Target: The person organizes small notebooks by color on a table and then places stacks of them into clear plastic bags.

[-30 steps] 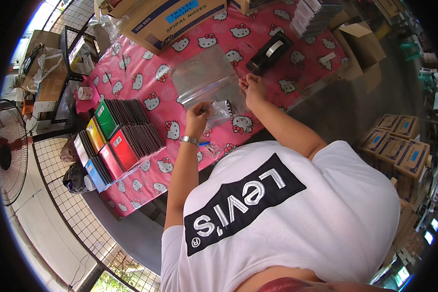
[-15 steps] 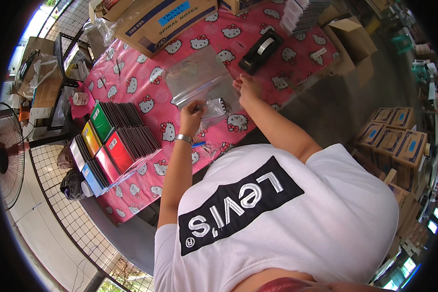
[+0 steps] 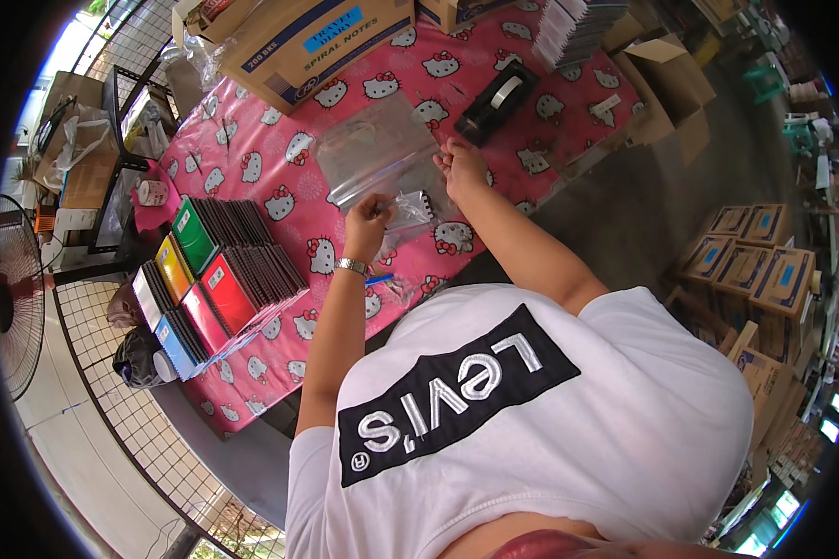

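Left hand: the left hand (image 3: 367,224) lay on the table with fingers curled, pinching the near edge of a clear plastic bag (image 3: 378,154); a metal watch band showed at the wrist.
Right hand: the right hand (image 3: 461,166) rested at the bag's right edge, fingertips bent down onto the plastic; whether it pinched the bag or only pressed on it could not be told.
Clear plastic bag: lay flat on the pink cartoon-cat tablecloth (image 3: 252,168), between the two hands and stretching away from them toward the far side of the table.
Small item in plastic: a small crinkled clear wrapper with something dark inside (image 3: 410,207) sat between the hands, just beside the left hand; contents too small to make out.
Tape dispenser: a black tape dispenser (image 3: 495,101) stood beyond the right hand, near but apart from it.
Notebooks: rows of spiral notebooks (image 3: 216,279) with green, yellow, red and blue covers lay to the left of the left arm, fanned in overlapping stacks near the table's left edge.
Cardboard box: a large cardboard box (image 3: 308,42) sat at the far edge of the table, beyond the bag.
Blue pen: a blue pen (image 3: 379,279) lay on the cloth just right of the left wrist.
Floor boxes: more brown cartons (image 3: 755,261) stood on the floor, well apart to the right.
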`<state>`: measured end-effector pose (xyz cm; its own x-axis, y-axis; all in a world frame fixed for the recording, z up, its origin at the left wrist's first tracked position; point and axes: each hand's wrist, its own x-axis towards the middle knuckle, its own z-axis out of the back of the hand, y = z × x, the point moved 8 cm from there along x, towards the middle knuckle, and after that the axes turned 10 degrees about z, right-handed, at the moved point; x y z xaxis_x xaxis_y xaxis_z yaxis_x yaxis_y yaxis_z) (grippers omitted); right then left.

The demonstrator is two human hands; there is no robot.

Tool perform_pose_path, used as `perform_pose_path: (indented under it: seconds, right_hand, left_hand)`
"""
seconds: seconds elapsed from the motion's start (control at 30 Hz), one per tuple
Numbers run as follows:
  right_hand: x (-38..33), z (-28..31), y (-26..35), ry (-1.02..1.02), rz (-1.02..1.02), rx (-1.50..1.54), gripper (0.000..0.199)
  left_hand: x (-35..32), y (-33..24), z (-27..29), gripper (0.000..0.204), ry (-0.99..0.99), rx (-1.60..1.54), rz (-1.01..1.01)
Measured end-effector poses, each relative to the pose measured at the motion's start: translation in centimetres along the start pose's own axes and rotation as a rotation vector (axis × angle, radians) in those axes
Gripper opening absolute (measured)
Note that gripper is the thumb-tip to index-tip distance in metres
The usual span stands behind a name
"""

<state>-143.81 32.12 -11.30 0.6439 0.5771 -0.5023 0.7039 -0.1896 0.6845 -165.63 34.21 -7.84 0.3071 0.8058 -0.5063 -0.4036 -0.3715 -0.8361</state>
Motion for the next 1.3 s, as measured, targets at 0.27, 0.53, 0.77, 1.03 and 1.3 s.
perform_pose_path:
  seconds: [0.27, 0.53, 0.77, 1.03, 1.3]
  right_hand:
    - [7.3, 5.5, -2.7, -0.127, -0.157, -0.315, 0.009]
    - [7.7, 2.7, 4.9, 0.567, 0.439, -2.102, 0.023]
    - [9.3, 14.7, 15.2, 0.3, 0.07, -1.409, 0.03]
    - [11.1, 22.1, 17.2, 0.135, -0.221, -1.875, 0.053]
    - [4.3, 5.4, 14.7, 0.144, 0.502, -1.193, 0.047]
  left_hand:
    - [-0.3, -1.2, -0.5, 0.018, -0.003, -0.046, -0.061]
    - [0.0, -0.2, -0.3, 0.018, 0.021, -0.09, -0.021]
    - [-0.4, 0.0, -0.2, 0.02, 0.035, -0.177, -0.046]
    - [-0.7, -0.9, -0.3, 0.019, 0.013, -0.177, -0.046]
    - [0.1, 1.3, 0.6, 0.02, -0.002, -0.121, -0.07]
